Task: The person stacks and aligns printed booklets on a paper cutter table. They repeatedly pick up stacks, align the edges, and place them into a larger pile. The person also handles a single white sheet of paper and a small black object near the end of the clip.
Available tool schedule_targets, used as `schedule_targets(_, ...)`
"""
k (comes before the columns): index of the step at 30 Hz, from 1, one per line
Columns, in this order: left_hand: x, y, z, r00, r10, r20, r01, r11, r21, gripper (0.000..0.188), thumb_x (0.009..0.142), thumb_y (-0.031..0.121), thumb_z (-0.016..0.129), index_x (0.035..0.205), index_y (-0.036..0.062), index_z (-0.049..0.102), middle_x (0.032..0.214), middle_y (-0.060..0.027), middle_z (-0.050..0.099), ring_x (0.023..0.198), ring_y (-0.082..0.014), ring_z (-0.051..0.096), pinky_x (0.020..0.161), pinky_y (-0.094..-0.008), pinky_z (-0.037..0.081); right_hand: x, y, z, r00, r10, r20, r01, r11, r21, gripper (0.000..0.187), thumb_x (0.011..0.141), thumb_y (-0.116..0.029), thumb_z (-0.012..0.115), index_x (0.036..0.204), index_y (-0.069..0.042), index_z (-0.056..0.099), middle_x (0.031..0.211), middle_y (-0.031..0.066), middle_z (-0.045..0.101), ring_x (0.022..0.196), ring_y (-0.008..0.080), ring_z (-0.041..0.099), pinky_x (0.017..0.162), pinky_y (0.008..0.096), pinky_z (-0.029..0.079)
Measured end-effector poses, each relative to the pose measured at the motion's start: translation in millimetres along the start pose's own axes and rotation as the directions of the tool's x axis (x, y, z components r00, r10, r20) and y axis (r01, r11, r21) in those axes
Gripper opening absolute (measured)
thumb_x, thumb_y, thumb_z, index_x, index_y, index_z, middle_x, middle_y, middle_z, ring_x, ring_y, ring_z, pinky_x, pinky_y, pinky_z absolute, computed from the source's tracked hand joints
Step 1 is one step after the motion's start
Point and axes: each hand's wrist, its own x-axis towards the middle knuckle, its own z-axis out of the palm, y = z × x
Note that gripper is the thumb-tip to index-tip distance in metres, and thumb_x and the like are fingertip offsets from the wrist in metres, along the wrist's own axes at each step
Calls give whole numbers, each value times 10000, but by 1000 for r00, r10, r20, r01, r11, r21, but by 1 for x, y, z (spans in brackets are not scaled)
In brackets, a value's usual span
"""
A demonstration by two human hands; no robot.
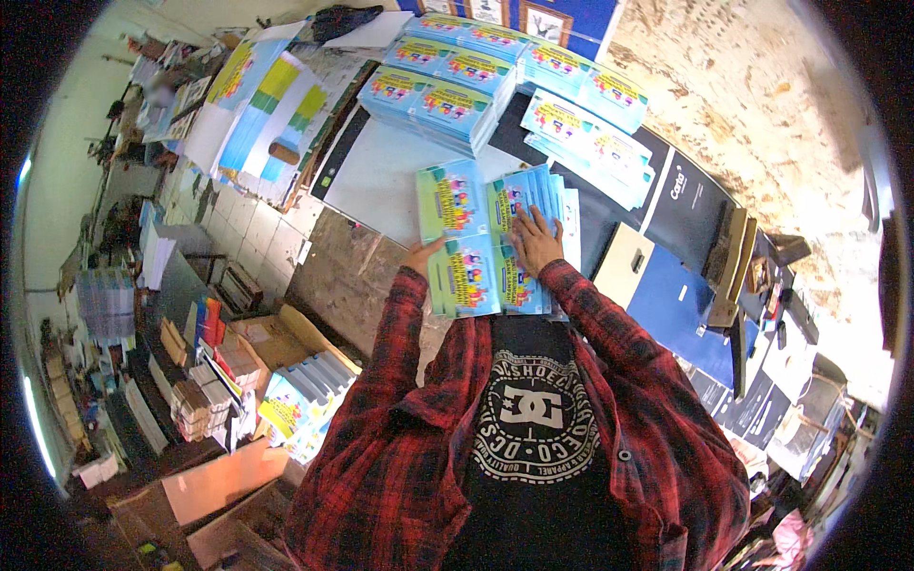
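Close in front of me a booklet with a blue, green and yellow printed cover lies spread across the table edge. My left hand grips its left edge, thumb on top and the other fingers mostly hidden beneath. On the right half, a stack of similar booklets shows fanned edges. My right hand lies flat on that stack, fingers spread and pointing away from me. White page edges show just right of the right hand.
Tall piles of matching booklets stand at the far side, with a lower pile to their right. Large printed sheets lie at far left. A cardboard box with booklets sits lower left. Wooden blocks stand at right.
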Motion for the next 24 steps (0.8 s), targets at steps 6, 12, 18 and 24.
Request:
schedule_targets(6,16,-23,48,985,-28,-170,77,955,288,596,832,449,675,1131,-59,593,1006,-125,666,880,-206,653,786,-320,526,22,-62,-43,946,-58,-318,105,985,136,639,930,-498,417,1447,-142,302,1520,122,234,1398,285,228,1095,560,173)
schedule_targets(12,46,-48,-1,993,-74,-92,100,940,326,751,847,618,552,1259,-10,547,1098,-159,636,1003,-212,607,883,-328,477,17,-64,-29,967,-146,-209,149,989,2,623,921,-466,448,1464,-210,285,1545,86,192,1431,298,118,1093,604,152)
schedule_targets(18,6,-8,-1,979,-2,-206,72,940,333,648,839,569,605,1145,-1,614,1012,-106,664,880,-165,638,771,-310,524,7,-45,-17,980,-95,-174,91,995,-31,626,927,-490,421,1470,-212,283,1548,62,202,1429,296,151,1119,551,105)
schedule_targets(24,4,-13,-37,997,-74,20,77,980,-183,464,906,412,582,1197,51,575,1029,-98,666,881,-213,656,775,-371,543,-5,-12,7,985,-139,-102,116,972,-203,602,929,-440,430,1460,-186,300,1558,65,166,1439,289,105,1117,568,62)
